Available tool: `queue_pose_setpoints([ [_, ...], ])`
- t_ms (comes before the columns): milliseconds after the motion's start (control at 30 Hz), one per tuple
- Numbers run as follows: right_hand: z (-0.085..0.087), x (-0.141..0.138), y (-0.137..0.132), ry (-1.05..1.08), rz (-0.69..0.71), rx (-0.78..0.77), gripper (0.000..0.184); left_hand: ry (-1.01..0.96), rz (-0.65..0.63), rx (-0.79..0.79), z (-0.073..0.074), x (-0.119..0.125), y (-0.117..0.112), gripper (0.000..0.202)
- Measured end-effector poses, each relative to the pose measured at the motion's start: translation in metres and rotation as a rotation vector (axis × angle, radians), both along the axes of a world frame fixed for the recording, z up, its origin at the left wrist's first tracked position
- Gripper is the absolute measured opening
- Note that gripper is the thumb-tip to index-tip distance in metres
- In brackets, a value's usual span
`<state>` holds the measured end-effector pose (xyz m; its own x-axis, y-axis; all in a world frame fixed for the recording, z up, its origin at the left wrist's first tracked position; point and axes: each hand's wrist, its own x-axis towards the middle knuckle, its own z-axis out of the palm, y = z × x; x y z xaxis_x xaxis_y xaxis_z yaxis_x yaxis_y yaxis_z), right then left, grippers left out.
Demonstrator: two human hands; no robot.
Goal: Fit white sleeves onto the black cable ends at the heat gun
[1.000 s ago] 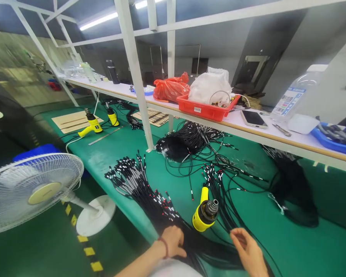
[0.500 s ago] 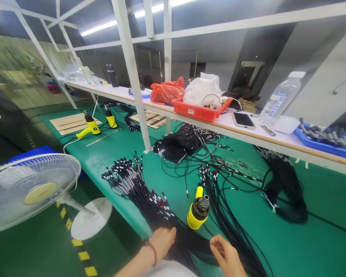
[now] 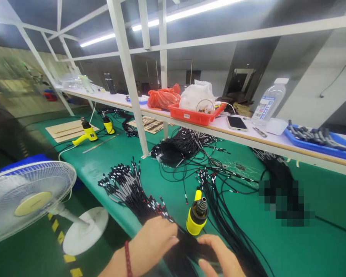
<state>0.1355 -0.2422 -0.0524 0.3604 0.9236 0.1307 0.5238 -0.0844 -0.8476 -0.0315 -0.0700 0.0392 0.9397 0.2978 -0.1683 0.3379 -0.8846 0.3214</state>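
A thick bundle of black cables (image 3: 138,204) with grey sleeves and black, white and red tips runs across the green table towards me. My left hand (image 3: 154,242), with a dark red bracelet at the wrist, is closed over the near part of this bundle; its fingertips are partly hidden. At the bundle's right side is my right hand (image 3: 222,256), thumb and fingers apart and curved about the cables. Just beyond my hands a yellow heat gun (image 3: 196,217) stands nozzle up. A second cable bundle (image 3: 227,215) passes to its right.
A white fan (image 3: 31,204) stands at the left. More cables (image 3: 178,146) lie under the shelf (image 3: 213,130), which carries a red tray (image 3: 190,117), a phone (image 3: 237,123), a bottle (image 3: 269,102) and a blue tray (image 3: 314,144). Two other heat guns (image 3: 89,132) sit farther back.
Both hands have come nearer each other over the cables and look larger. My right hand's fingers have spread from a near pinch. The view has shifted slightly.
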Motion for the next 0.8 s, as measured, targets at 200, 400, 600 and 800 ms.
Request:
queue_pose_setpoints([
  [200,0.068,0.001,0.022,-0.049,0.03,-0.054,0.015,-0.258,-0.126,0.025,0.028,0.041,-0.012,0.012],
  [400,0.095,0.011,0.033,-0.075,-0.165,-0.04,0.03,-0.384,-0.13,-0.096,0.026,0.042,0.021,0.014],
  [600,0.096,0.005,0.047,-0.052,-0.231,-0.085,0.031,-0.413,-0.124,-0.185,0.008,0.041,0.046,0.018],
  [800,0.094,0.003,0.057,-0.069,-0.304,-0.15,0.031,-0.382,0.001,-0.287,0.0,0.048,0.054,0.028],
])
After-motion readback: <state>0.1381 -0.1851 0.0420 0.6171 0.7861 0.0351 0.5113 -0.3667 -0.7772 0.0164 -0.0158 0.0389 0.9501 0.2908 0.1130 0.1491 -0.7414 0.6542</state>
